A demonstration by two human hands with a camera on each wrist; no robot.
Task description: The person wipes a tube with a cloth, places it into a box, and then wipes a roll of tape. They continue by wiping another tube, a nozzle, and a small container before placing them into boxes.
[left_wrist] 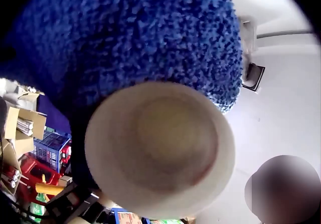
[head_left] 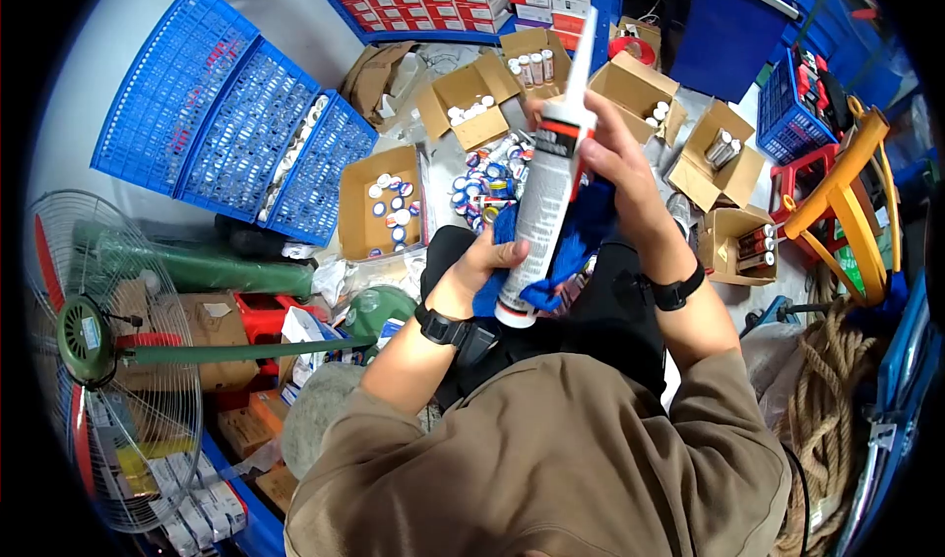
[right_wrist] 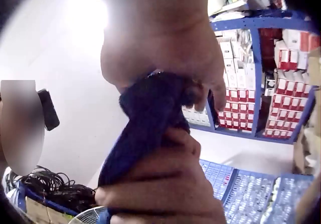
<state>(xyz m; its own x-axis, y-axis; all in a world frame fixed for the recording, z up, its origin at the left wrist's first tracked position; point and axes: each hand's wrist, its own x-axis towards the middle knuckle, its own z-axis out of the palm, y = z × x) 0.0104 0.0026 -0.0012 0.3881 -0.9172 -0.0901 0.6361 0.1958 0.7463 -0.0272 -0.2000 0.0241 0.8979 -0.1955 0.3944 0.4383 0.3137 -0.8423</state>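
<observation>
A white sealant tube with a long pointed nozzle stands tilted in front of the chest. My left hand grips its lower part, thumb across the side, with a blue cloth bunched behind it. Near the nozzle's base, my right hand holds the upper end. The left wrist view has the tube's round hollow bottom up close under the fuzzy cloth. In the right wrist view, fingers of my left hand wrap the cloth below my right hand.
Open cartons of capped pieces and tubes surround a pile of small round items. Blue crates lean at left above a fan. An orange frame and coiled rope are at right; blue shelving stands behind.
</observation>
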